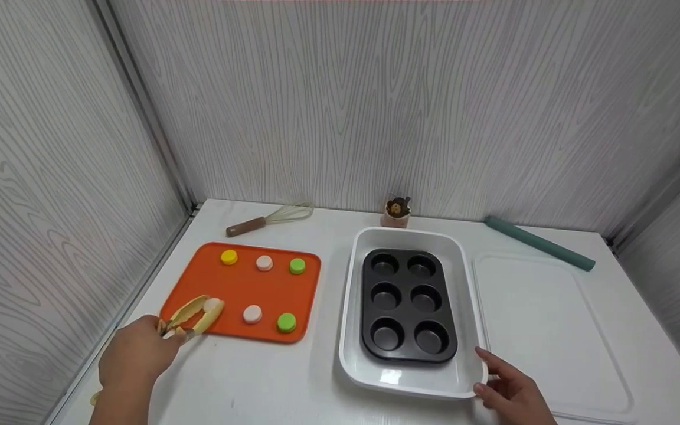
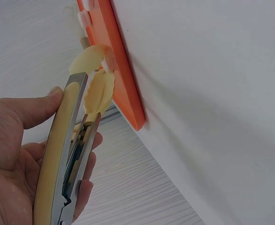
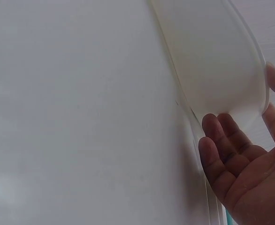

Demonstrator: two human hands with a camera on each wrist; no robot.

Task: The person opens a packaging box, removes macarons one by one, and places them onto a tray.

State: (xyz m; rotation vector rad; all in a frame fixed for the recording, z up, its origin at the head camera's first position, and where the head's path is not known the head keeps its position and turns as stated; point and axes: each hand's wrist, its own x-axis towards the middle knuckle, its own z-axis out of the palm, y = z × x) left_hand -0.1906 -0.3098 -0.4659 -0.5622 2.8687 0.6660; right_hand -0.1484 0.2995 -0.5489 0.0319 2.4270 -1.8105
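Left hand [image 1: 133, 354] grips yellow tongs [image 1: 189, 317], thumb along the upper arm and fingers curled under the lower one. The tong tips are closed around a pale pink disc [image 1: 214, 304] at the near-left corner of the orange tray [image 1: 245, 289]; in the left wrist view the disc sits between the scalloped tips [image 2: 100, 70], though whether it has left the tray surface cannot be told from this angle. Five more discs lie on the tray: yellow [image 1: 229, 257], pink [image 1: 264, 263] and green [image 1: 297, 266] in the far row, pink [image 1: 252, 314] and green [image 1: 286, 323] in the near row. Right hand [image 1: 508, 386] is relaxed and mostly straight, fingers against the near-right corner of the white dish [image 1: 411, 378], steadying it without gripping. The dish holds a dark six-cup muffin pan [image 1: 408, 304], all cups empty. To do this pick well, judged: keep squeeze even and light so the disc does not pop sideways, lift straight up before travelling, and keep the dish braced.
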